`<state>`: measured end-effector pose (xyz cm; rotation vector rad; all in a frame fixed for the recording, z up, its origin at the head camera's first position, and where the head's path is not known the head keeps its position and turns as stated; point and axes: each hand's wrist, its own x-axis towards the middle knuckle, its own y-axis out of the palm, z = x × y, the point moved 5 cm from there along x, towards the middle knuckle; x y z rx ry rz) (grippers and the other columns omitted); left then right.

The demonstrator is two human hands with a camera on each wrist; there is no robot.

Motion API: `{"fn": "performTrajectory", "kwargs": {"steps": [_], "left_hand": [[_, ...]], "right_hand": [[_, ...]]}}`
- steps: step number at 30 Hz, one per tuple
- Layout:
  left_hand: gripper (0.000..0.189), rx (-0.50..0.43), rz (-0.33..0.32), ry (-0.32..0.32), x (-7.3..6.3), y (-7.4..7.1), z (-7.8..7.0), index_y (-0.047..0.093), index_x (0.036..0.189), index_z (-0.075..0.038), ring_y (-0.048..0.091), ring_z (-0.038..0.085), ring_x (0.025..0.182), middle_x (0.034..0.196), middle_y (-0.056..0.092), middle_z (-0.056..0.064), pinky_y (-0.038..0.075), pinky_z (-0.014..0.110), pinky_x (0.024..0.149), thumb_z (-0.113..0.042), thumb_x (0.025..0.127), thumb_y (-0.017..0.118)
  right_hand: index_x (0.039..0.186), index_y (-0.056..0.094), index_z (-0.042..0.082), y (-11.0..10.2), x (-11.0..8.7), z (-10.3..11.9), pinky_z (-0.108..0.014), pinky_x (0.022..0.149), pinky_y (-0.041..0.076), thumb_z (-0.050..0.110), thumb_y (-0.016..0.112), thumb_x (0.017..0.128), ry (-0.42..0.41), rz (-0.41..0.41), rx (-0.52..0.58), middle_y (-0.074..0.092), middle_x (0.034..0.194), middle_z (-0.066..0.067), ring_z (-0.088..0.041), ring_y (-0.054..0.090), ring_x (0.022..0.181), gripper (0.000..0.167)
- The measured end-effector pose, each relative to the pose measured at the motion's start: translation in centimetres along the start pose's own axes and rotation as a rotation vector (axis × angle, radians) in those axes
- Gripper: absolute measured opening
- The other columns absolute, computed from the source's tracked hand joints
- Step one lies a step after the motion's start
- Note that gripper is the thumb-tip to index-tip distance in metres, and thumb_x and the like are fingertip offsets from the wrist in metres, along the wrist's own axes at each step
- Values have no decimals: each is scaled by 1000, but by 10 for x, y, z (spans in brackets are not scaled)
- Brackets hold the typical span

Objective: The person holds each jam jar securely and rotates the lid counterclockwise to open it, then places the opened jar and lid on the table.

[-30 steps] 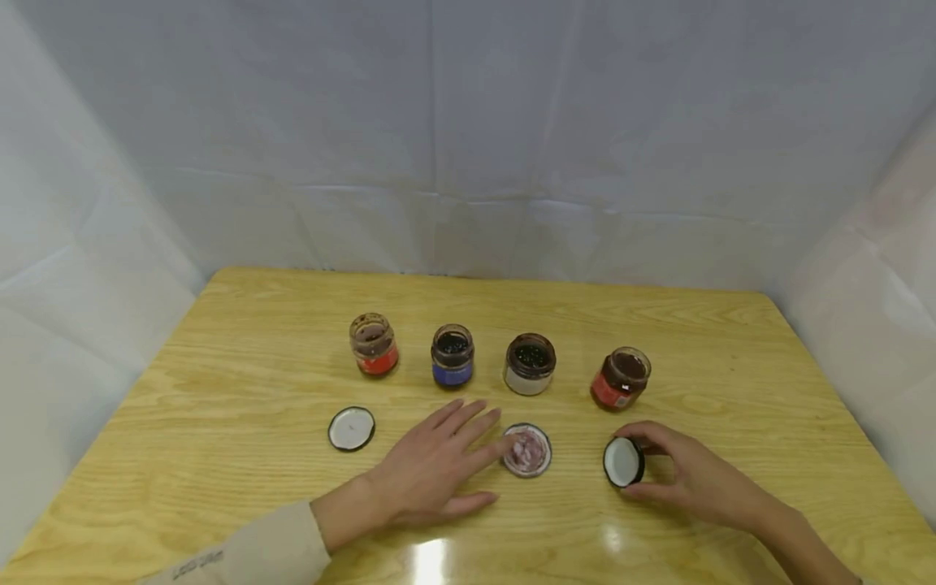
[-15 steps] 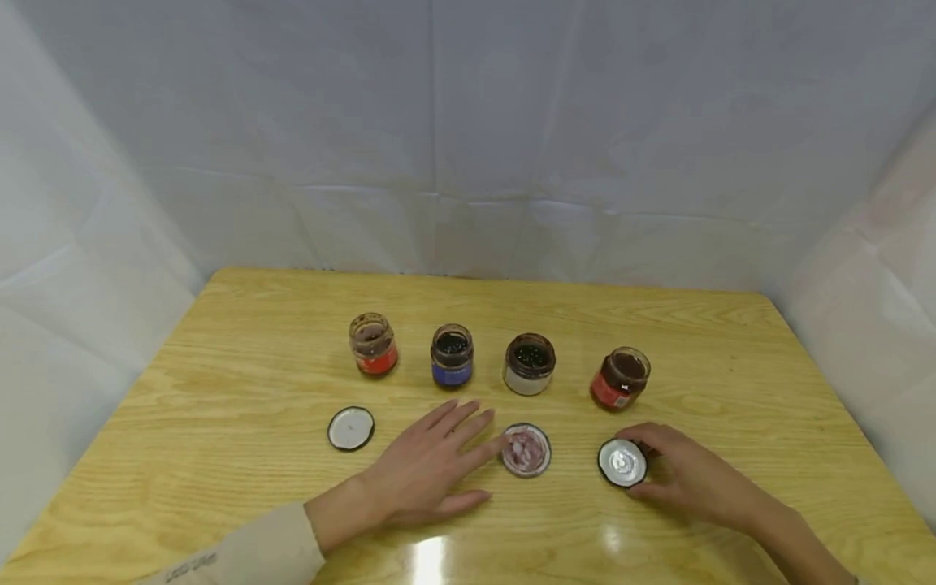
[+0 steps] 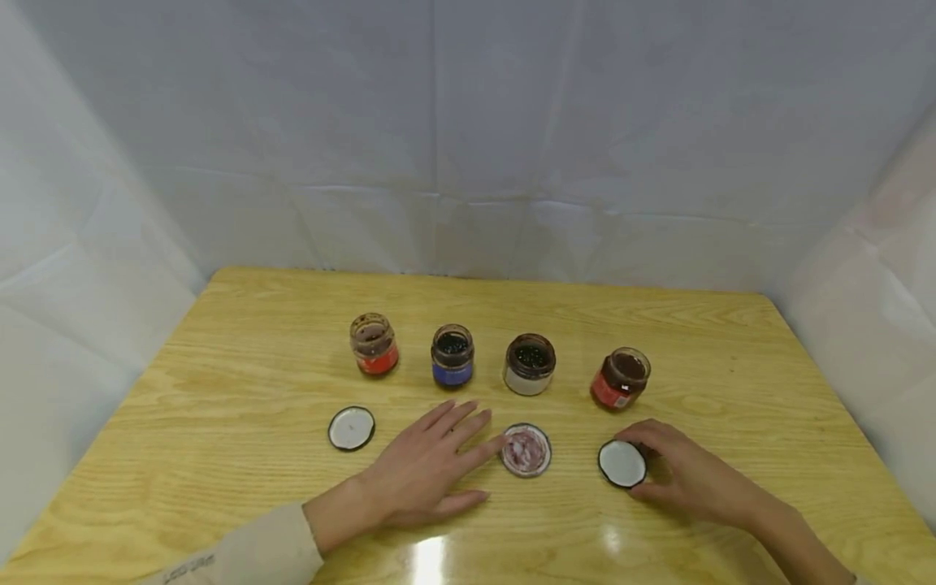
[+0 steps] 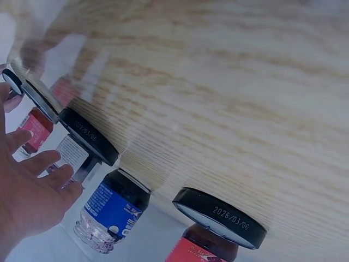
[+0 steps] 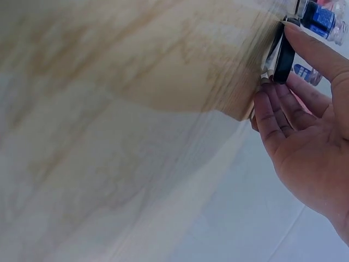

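Observation:
My right hand (image 3: 691, 471) pinches a jar lid (image 3: 622, 464) by its edge, thumb on one side and fingers on the other. Its white inside faces up, low over the table. In the right wrist view the lid's dark rim (image 5: 284, 60) stands between thumb and fingers. My left hand (image 3: 427, 467) lies palm down with spread fingers. Its index fingertip overlaps the edge of a purple-smeared lid (image 3: 526, 451). Further left lies a clean white lid (image 3: 351, 429). The left wrist view also shows a black-rimmed lid (image 4: 90, 134) that the left hand hides from the head camera.
Behind the lids stand uncovered jars of dark jam in a row: a red-labelled jar (image 3: 374, 356), a blue-labelled jar (image 3: 452, 367), a white-labelled jar (image 3: 530, 375) and another red-labelled jar (image 3: 613, 392). The wooden table (image 3: 241, 357) is bounded by white sheeting (image 3: 497, 146).
The lid in my right hand has tipped from a steeper slant to nearly flat. My left hand has slid slightly left. The jars stay put.

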<state>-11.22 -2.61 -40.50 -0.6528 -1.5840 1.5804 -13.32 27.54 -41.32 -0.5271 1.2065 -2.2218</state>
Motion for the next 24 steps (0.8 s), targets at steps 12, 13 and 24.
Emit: {"fn": "performTrajectory", "kwargs": {"steps": [12, 13, 24], "left_hand": [[64, -14, -2, -19, -5, 2, 4, 43, 145, -19, 31, 34, 136, 145, 40, 14, 21, 46, 112, -57, 93, 46], [64, -16, 0, -23, -6, 2, 5, 43, 145, -20, 31, 33, 136, 146, 40, 14, 21, 46, 112, -57, 93, 47], [60, -31, -47, -84, -21, -10, 20, 48, 142, -18, 34, 31, 135, 145, 42, 12, 24, 44, 111, -54, 93, 51]], "right_hand": [[128, 55, 13, 0, 2, -2, -39, 91, 45, 38, 74, 83, 46, 54, 0, 53, 123, 2, -19, 50, 112, 55], [128, 55, 13, 0, 2, -3, -40, 91, 45, 39, 74, 83, 53, 55, -7, 53, 123, 2, -19, 50, 113, 56], [135, 51, 11, -26, -9, -3, -52, 89, 45, 48, 63, 89, 215, 44, 10, 50, 134, -10, -33, 51, 116, 61]]}}
